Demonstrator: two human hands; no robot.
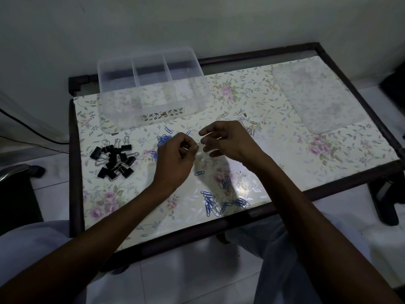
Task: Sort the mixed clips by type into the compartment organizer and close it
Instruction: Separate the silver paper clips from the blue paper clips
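A clear three-compartment organizer (153, 88) stands at the table's far left with nothing visible inside. Black binder clips (114, 159) lie heaped at the left. Blue paper clips sit in a pile (163, 139) behind my left hand, and a second blue heap (213, 202) lies near the front edge. Silver paper clips (241, 116) are scattered beyond my right hand. My left hand (175, 159) hovers mid-table, its curled fingers pinching a small paper clip (198, 143). My right hand (228, 141) is just to its right, fingers loosely spread and holding nothing.
The organizer's clear lid (315, 95) lies flat at the far right of the floral-covered table (328, 154). A single blue clip (199, 173) lies between my wrists. A dark cable (28, 130) runs along the floor at the left. My knees are under the front edge.
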